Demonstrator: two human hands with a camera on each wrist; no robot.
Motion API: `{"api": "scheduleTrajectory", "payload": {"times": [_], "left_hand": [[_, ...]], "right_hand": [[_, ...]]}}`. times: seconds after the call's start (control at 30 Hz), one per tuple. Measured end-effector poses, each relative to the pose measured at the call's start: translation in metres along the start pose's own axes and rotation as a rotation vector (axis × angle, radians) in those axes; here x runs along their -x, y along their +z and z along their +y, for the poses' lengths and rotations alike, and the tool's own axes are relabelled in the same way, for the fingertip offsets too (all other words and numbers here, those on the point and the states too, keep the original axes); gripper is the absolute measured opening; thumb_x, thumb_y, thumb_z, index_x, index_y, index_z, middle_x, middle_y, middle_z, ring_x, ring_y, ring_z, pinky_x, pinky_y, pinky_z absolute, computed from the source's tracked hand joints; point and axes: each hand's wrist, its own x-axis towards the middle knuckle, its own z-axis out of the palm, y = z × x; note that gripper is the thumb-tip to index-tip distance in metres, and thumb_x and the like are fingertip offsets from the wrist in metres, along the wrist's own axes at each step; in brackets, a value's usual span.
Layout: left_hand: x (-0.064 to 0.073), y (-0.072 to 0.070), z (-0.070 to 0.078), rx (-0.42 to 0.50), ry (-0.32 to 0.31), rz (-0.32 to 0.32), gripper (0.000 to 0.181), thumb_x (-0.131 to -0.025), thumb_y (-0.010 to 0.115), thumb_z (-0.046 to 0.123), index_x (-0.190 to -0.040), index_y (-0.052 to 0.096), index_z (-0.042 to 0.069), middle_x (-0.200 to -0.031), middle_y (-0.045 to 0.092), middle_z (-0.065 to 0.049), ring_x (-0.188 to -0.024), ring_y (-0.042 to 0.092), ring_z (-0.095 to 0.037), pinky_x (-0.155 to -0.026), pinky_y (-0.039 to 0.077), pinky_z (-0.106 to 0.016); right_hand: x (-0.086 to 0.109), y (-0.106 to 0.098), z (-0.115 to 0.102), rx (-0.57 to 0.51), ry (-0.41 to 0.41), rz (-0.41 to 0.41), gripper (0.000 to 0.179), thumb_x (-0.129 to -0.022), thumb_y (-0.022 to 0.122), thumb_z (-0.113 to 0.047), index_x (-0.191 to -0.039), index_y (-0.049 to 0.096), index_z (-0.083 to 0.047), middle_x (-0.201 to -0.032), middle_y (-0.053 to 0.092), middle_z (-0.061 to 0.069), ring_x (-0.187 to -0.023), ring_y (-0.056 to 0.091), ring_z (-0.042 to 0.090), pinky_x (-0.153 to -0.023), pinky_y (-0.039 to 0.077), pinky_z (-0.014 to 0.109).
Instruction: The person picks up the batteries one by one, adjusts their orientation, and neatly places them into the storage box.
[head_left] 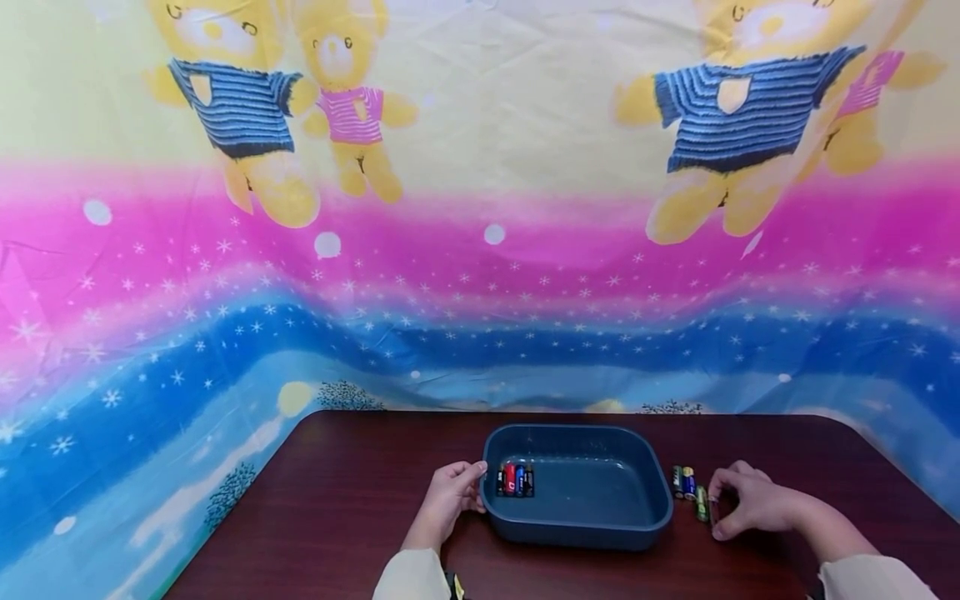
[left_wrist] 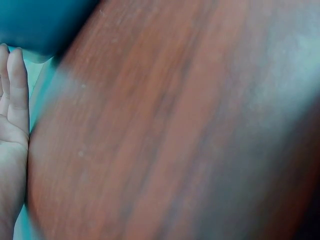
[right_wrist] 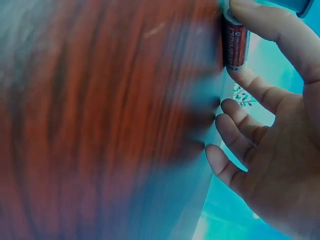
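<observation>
My left hand [head_left: 450,497] holds the left wall of a dark blue-grey rectangular plastic tub [head_left: 592,492], thumb at the rim and fingers on the outside. Straight fingers of that hand reach up to the tub in the left wrist view. Inside the tub, against its left side, several batteries [head_left: 515,481] lie in a row. To the right of the tub, my right hand [head_left: 757,502] pinches a red battery [right_wrist: 236,45] end to end between thumb and index finger, close to the table. A green battery [head_left: 702,505] lies just left of the pinched one.
Two more batteries [head_left: 683,482] lie side by side near the tub's right wall. All of this is on a dark reddish-brown wooden table [head_left: 360,475]. A printed cloth [head_left: 480,275] with teddy bears and snowflakes hangs behind the table and along its sides.
</observation>
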Motion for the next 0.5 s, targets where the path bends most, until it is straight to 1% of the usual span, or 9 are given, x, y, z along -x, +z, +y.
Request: {"api": "scheduleTrajectory", "payload": {"times": [0.07, 0.17, 0.23, 0.27, 0.33, 0.4, 0.47, 0.5], "left_hand": [[0.0, 0.0, 0.0, 0.006, -0.004, -0.003, 0.038, -0.088, 0.062, 0.034, -0.087, 0.06, -0.005, -0.064, 0.059, -0.004, -0.053, 0.056, -0.012, -0.058, 0.053, -0.03], [-0.001, 0.0, -0.001, 0.011, -0.008, -0.005, 0.035, -0.087, 0.063, 0.034, -0.084, 0.061, -0.001, -0.064, 0.059, -0.004, -0.052, 0.056, -0.012, -0.058, 0.053, -0.03], [0.0, 0.0, -0.001, 0.013, -0.007, -0.005, 0.034, -0.087, 0.064, 0.034, -0.082, 0.061, 0.001, -0.064, 0.059, -0.004, -0.052, 0.056, -0.012, -0.058, 0.053, -0.03], [0.0, 0.0, -0.001, 0.013, -0.008, -0.005, 0.033, -0.087, 0.064, 0.034, -0.082, 0.061, 0.002, -0.064, 0.059, -0.004, -0.052, 0.056, -0.012, -0.058, 0.053, -0.03], [0.0, 0.0, 0.0, 0.013, -0.004, -0.003, 0.033, -0.087, 0.064, 0.035, -0.081, 0.061, 0.002, -0.063, 0.059, -0.004, -0.052, 0.056, -0.012, -0.058, 0.053, -0.029], [0.0, 0.0, 0.0, 0.013, 0.003, -0.004, 0.033, -0.087, 0.064, 0.034, -0.081, 0.06, 0.002, -0.064, 0.059, -0.004, -0.053, 0.056, -0.012, -0.058, 0.053, -0.03], [0.0, 0.0, 0.0, 0.015, 0.006, -0.005, 0.032, -0.087, 0.064, 0.034, -0.081, 0.06, 0.002, -0.064, 0.059, -0.005, -0.053, 0.056, -0.012, -0.058, 0.053, -0.03], [0.0, -0.001, -0.001, 0.014, 0.007, -0.004, 0.032, -0.087, 0.064, 0.033, -0.08, 0.06, 0.003, -0.064, 0.059, -0.005, -0.053, 0.056, -0.012, -0.058, 0.053, -0.03]], "right_hand": [[0.0, -0.001, 0.003, -0.027, -0.036, 0.003, 0.031, -0.072, 0.075, -0.021, -0.09, 0.054, -0.008, -0.093, 0.039, 0.009, -0.083, 0.037, 0.023, -0.066, 0.034, 0.032], [0.0, -0.003, 0.006, -0.125, -0.11, 0.017, 0.031, -0.075, 0.073, -0.015, -0.093, 0.052, -0.001, -0.092, 0.047, 0.011, -0.079, 0.045, 0.017, -0.064, 0.039, 0.029], [-0.001, -0.005, 0.006, -0.192, -0.094, 0.056, 0.036, -0.076, 0.074, -0.012, -0.098, 0.051, 0.003, -0.092, 0.051, 0.012, -0.08, 0.048, 0.016, -0.064, 0.042, 0.027], [-0.001, -0.005, 0.005, -0.232, -0.073, 0.084, 0.039, -0.076, 0.074, -0.011, -0.101, 0.05, 0.006, -0.093, 0.053, 0.012, -0.082, 0.05, 0.017, -0.065, 0.043, 0.028], [-0.004, -0.005, 0.002, -0.304, -0.016, 0.162, 0.047, -0.076, 0.074, -0.011, -0.108, 0.046, 0.009, -0.094, 0.057, 0.013, -0.084, 0.054, 0.019, -0.068, 0.047, 0.03], [-0.005, -0.004, -0.002, -0.375, 0.042, 0.252, 0.054, -0.077, 0.074, -0.012, -0.116, 0.043, 0.011, -0.098, 0.057, 0.012, -0.087, 0.056, 0.017, -0.071, 0.049, 0.03], [-0.007, -0.003, -0.005, -0.49, 0.042, 0.313, 0.058, -0.079, 0.072, -0.009, -0.121, 0.037, 0.014, -0.1, 0.057, 0.012, -0.087, 0.06, 0.015, -0.073, 0.051, 0.031], [-0.008, -0.003, -0.006, -0.556, 0.029, 0.332, 0.057, -0.08, 0.07, -0.006, -0.122, 0.036, 0.014, -0.101, 0.056, 0.011, -0.086, 0.06, 0.013, -0.074, 0.051, 0.031]]}}
